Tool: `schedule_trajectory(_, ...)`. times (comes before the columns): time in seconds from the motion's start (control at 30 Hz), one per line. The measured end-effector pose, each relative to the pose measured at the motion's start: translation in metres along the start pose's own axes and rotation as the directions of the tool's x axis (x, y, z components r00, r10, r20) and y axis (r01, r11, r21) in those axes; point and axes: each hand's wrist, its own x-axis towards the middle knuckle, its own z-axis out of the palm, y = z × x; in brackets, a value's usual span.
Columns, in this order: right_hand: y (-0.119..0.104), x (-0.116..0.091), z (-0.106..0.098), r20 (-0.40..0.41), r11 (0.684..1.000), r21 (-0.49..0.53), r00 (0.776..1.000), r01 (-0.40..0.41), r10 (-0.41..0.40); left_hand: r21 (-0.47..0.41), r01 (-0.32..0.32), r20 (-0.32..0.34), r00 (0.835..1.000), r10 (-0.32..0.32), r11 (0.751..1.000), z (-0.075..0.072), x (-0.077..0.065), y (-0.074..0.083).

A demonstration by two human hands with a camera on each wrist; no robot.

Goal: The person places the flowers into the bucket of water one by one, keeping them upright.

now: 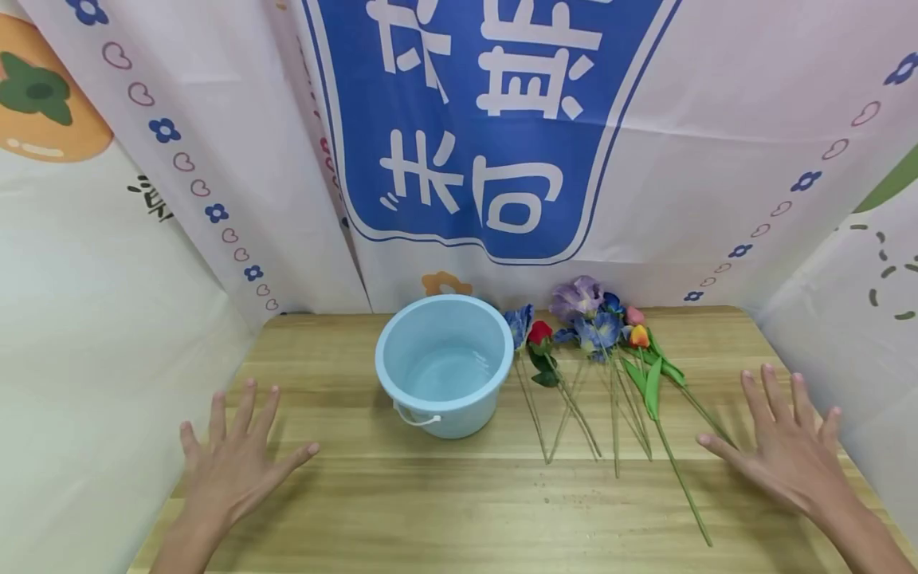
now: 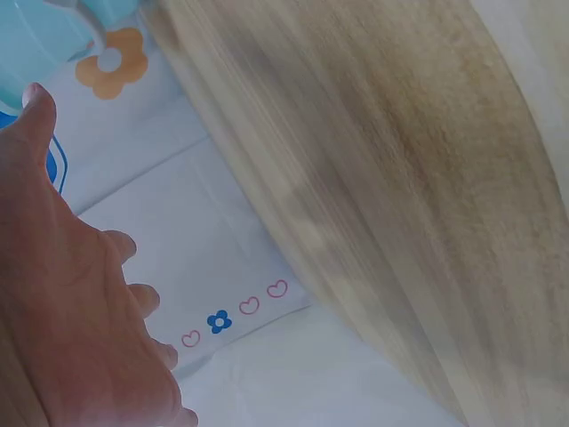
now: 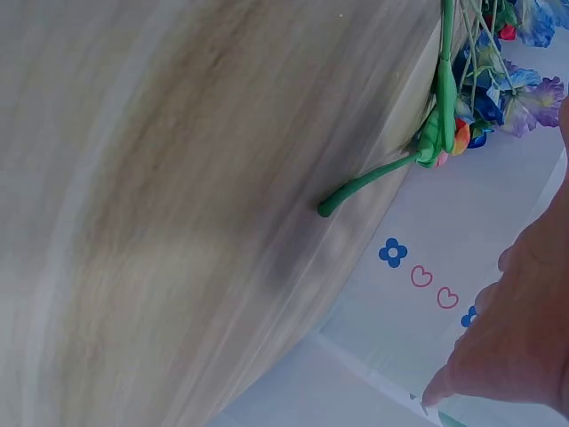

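Note:
My left hand [image 1: 233, 462] is held over the left side of the table with its fingers spread, holding nothing. On the right, my right hand [image 1: 789, 446] is spread the same way, nearest to the green tulip stems. A light blue bucket [image 1: 445, 422] with a white handle stands upright near the middle back. Beside it lie several artificial flowers: a red rose [image 1: 540, 333], blue flowers [image 1: 601, 331], a purple flower [image 1: 578, 297], an orange tulip [image 1: 639, 336] and a pink tulip [image 1: 634, 316]. Their stems point toward the front. In the right wrist view, a green stem [image 3: 364, 181] lies left of the hand.
The wooden table [image 1: 430, 518] has rounded back corners. A white printed cloth [image 1: 681, 199] with a blue panel [image 1: 502, 159] hangs right behind it, and white cloth walls [image 1: 86, 335] flank both sides. Small specks lie on the wood before the flowers.

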Motion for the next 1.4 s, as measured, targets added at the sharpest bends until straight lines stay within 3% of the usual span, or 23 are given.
schedule_trajectory(0.5,-0.002,0.007,0.006,0.028,1.0,0.013,0.999,0.017,-0.017,-0.01,-0.002,0.011,1.0,0.002,1.0,-0.005,0.008,0.007)
schedule_trajectory(0.97,-0.009,0.014,0.009,0.054,0.999,0.027,0.998,0.03,-0.032,-0.02,-0.018,-0.006,1.0,0.018,1.0,-0.011,0.023,0.023)
schedule_trajectory(1.4,-0.025,0.018,0.009,0.055,0.997,0.064,0.997,0.049,-0.052,-0.04,-0.079,-0.044,0.996,0.077,0.996,-0.017,0.047,0.045)
